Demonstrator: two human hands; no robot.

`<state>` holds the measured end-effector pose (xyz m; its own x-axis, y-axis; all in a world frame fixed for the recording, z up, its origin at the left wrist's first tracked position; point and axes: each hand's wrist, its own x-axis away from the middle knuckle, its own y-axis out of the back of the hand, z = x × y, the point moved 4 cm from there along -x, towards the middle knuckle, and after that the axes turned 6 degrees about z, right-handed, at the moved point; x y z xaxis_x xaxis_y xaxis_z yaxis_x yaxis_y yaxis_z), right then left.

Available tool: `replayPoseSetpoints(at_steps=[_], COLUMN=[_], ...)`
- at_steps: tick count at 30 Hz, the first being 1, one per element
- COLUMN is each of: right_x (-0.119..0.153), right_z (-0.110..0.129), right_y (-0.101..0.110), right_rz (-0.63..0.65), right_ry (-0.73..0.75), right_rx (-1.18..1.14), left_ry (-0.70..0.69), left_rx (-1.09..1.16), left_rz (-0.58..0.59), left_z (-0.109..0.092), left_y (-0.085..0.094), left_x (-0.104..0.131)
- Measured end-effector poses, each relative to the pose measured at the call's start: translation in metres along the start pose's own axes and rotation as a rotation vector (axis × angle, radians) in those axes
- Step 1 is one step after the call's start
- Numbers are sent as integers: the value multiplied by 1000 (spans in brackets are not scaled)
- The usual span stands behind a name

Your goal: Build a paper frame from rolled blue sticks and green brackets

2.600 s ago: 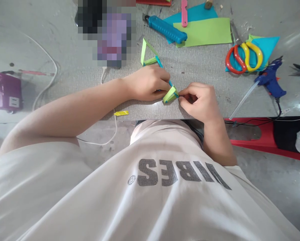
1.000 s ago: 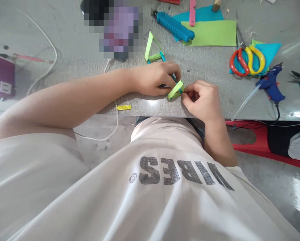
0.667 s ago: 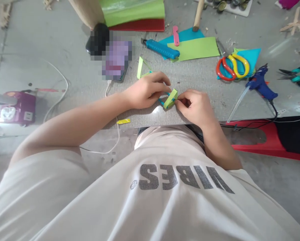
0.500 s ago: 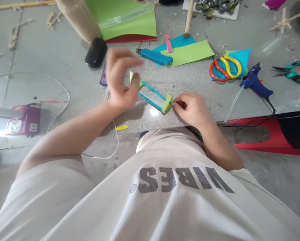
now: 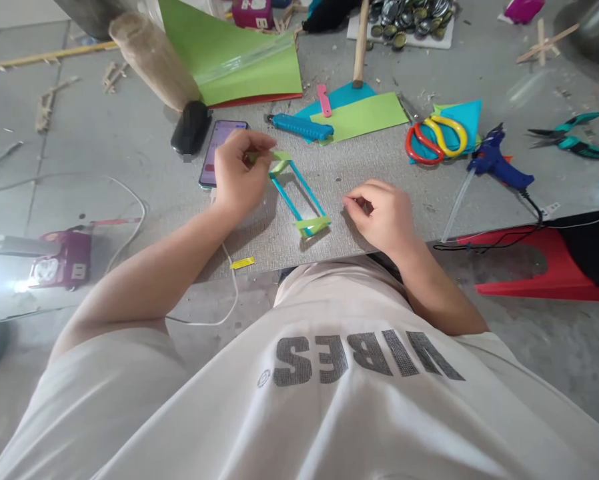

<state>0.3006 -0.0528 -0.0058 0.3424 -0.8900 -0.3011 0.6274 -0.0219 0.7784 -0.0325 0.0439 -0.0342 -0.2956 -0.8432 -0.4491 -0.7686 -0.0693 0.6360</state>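
Observation:
A small frame of two blue strips joined by green paper pieces [image 5: 313, 224] lies slantwise near the table's front edge. My left hand [image 5: 243, 170] pinches the green paper at its far left end, with fingertips pressed together. To the right of the frame, apart from it, my right hand [image 5: 379, 217] hovers low with thumb and forefinger closed; whatever is between them is too small to make out. Beside my left hand lies a phone [image 5: 210, 155], partly covered by it. A blue cutter [image 5: 302, 126] rests beyond the frame on green and blue paper.
Scissors [image 5: 452, 135], a blue glue gun [image 5: 504, 162] and pliers [image 5: 572, 137] lie to the right. Behind are a wooden handle [image 5: 360, 57], bottle caps [image 5: 414, 19] and green sheets [image 5: 249, 60]. A black object [image 5: 191, 128] and a purple lamp [image 5: 62, 260] are at left.
My left hand has come down and closed on the green end of the frame. The frame has turned and its near end has moved away from my right hand. The view has shifted slightly.

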Motion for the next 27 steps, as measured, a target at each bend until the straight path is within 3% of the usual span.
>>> replayPoseSetpoints(at_steps=[5, 12, 17, 19, 21, 24, 27], right_x=[3, 9, 17, 20, 21, 21, 21], right_z=[-5, 13, 22, 20, 18, 20, 30], right_y=[7, -6, -4, -1, 1, 1, -8], right_rz=[-69, 338, 456, 454, 419, 257, 91], right_ry=[7, 104, 170, 180, 189, 186, 139], right_rx=[-55, 126, 225, 213, 163, 6, -225], left_ry=[-98, -150, -256, -238, -136, 51, 18], left_rx=[146, 99, 95, 172, 289, 414, 417], left_rz=[-151, -217, -160, -152, -217, -375, -488], left_z=[14, 27, 33, 32, 30, 22, 3], left_y=[15, 16, 13, 9, 6, 2, 3], left_x=[-10, -13, -10, -11, -12, -12, -11])
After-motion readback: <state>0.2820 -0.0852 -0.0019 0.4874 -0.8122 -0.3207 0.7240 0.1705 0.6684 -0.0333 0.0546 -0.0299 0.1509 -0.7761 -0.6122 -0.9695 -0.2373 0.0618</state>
